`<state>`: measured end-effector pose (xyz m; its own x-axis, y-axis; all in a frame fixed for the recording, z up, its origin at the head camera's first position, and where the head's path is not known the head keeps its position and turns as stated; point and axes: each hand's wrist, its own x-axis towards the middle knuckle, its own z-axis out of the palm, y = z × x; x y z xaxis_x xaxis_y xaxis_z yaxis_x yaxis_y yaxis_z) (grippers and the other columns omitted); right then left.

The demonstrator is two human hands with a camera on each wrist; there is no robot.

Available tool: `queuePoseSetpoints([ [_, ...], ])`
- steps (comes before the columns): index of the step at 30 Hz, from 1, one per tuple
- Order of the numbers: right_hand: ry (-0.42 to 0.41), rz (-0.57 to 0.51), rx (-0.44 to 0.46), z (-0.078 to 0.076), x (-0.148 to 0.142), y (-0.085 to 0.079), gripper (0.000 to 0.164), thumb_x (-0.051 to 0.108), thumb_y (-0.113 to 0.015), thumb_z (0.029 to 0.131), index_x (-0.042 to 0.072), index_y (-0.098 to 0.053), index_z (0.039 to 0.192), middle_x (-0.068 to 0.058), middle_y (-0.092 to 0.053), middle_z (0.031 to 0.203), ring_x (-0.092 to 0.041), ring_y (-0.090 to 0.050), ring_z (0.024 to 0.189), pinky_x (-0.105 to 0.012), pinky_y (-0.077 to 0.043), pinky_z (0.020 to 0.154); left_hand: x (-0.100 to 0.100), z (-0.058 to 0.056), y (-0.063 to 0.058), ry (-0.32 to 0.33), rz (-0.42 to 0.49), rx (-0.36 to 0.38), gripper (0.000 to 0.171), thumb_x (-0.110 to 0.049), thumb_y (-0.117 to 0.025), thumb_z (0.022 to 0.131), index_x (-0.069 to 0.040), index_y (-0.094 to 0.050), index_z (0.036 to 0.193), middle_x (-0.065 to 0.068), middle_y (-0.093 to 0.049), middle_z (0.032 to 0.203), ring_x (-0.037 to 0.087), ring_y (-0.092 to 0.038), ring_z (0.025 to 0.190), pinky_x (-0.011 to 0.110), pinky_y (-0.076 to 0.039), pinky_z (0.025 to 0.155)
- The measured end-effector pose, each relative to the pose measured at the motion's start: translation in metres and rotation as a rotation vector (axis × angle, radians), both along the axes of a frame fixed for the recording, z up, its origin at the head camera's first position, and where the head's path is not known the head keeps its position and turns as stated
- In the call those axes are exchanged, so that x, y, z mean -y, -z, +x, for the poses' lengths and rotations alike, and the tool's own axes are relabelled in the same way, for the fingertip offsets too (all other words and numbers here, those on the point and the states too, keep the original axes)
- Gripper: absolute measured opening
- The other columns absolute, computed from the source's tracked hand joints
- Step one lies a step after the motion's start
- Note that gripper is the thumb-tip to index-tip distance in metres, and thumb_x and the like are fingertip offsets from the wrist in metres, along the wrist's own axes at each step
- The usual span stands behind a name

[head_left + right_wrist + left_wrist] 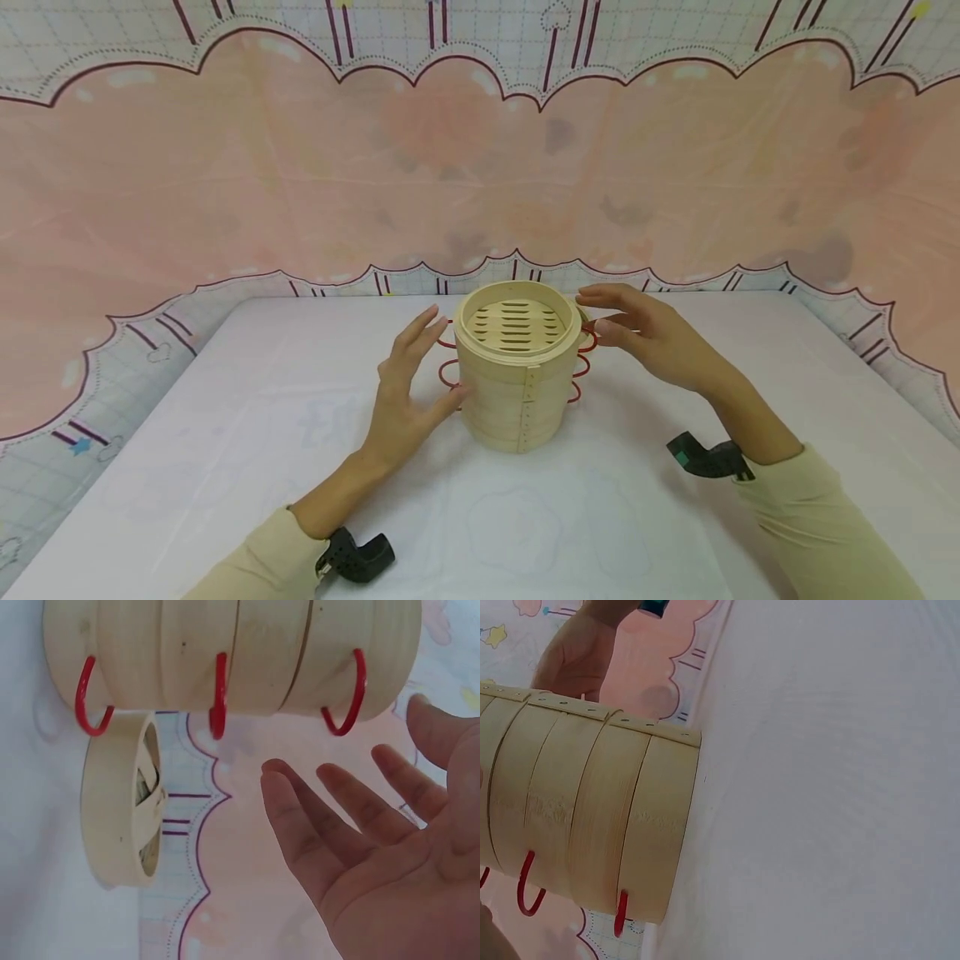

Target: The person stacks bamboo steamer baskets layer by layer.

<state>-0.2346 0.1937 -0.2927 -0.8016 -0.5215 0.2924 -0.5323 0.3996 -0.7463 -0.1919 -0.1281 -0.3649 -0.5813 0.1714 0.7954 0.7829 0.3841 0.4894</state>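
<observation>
A stack of round bamboo steamer baskets (498,400) stands upright on the table, its slatted top tier (517,325) uncovered. Red loop handles (219,697) stick out along both sides. My left hand (408,400) is at the stack's left side, fingers extended and thumb overlapping the wall in the head view. On the other side, my right hand (648,333) is spread beside the upper rim, with a gap between its fingertips and the baskets in the right wrist view. Behind the stack lies the bamboo lid (112,802) with a woven strap, mostly hidden from the head view.
A white cloth (517,525) covers the table. Behind it hangs a pink and white patterned curtain (337,183). Black wrist cameras (360,557) are strapped at both sleeves.
</observation>
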Motion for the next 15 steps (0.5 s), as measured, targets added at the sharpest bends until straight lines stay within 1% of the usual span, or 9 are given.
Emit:
queuePoseSetpoints([
  [2,0.010,-0.034,0.021,-0.002,-0.001,0.002,0.042,0.017,-0.055,0.098,0.009,-0.046,0.138,-0.006,-0.049,0.138,-0.027,-0.059,0.113,-0.033,-0.051,0.087,-0.001,0.001,-0.002,0.014,-0.009,0.021,0.085,-0.006,-0.083,0.069,-0.017,-0.042,0.144,0.006,-0.034,0.151,0.025,-0.032,0.137,0.051,-0.023,0.091],
  [4,0.033,-0.060,0.039,-0.003,-0.001,0.005,0.041,0.020,-0.053,0.099,0.008,-0.045,0.138,-0.009,-0.049,0.137,-0.029,-0.058,0.113,-0.032,-0.051,0.086,-0.002,0.003,-0.004,0.027,-0.022,0.036,0.087,-0.007,-0.083,0.070,-0.018,-0.040,0.145,0.005,-0.033,0.152,0.024,-0.032,0.137,0.052,-0.023,0.091],
  [6,0.073,-0.076,0.049,-0.005,-0.002,0.008,0.043,0.025,-0.051,0.100,0.009,-0.044,0.139,-0.011,-0.049,0.136,-0.031,-0.059,0.113,-0.032,-0.051,0.086,-0.003,0.004,-0.004,0.033,-0.033,0.048,0.088,-0.008,-0.083,0.071,-0.019,-0.038,0.146,0.004,-0.032,0.152,0.024,-0.032,0.137,0.052,-0.023,0.091],
  [9,0.137,-0.096,0.081,-0.011,-0.003,0.016,0.045,0.030,-0.048,0.101,0.013,-0.040,0.142,-0.014,-0.049,0.135,-0.033,-0.059,0.111,-0.034,-0.052,0.085,-0.005,0.005,-0.005,0.026,-0.048,0.056,0.091,-0.010,-0.084,0.071,-0.020,-0.036,0.148,0.002,-0.031,0.153,0.023,-0.032,0.137,0.052,-0.023,0.092],
  [12,0.162,-0.133,0.135,-0.017,-0.006,0.026,0.046,0.028,-0.049,0.101,0.011,-0.038,0.142,-0.017,-0.049,0.135,-0.035,-0.059,0.111,-0.036,-0.051,0.085,-0.005,0.006,-0.003,0.018,-0.053,0.060,0.091,-0.010,-0.084,0.071,-0.021,-0.036,0.147,0.001,-0.030,0.153,0.022,-0.032,0.136,0.053,-0.024,0.092],
  [15,0.176,-0.136,0.188,-0.022,-0.008,0.034,0.045,0.028,-0.049,0.101,0.007,-0.041,0.140,-0.018,-0.047,0.136,-0.037,-0.057,0.113,-0.036,-0.051,0.085,-0.005,0.006,-0.001,0.022,-0.055,0.057,0.089,-0.010,-0.084,0.071,-0.020,-0.037,0.146,0.002,-0.031,0.153,0.022,-0.034,0.136,0.053,-0.024,0.093],
])
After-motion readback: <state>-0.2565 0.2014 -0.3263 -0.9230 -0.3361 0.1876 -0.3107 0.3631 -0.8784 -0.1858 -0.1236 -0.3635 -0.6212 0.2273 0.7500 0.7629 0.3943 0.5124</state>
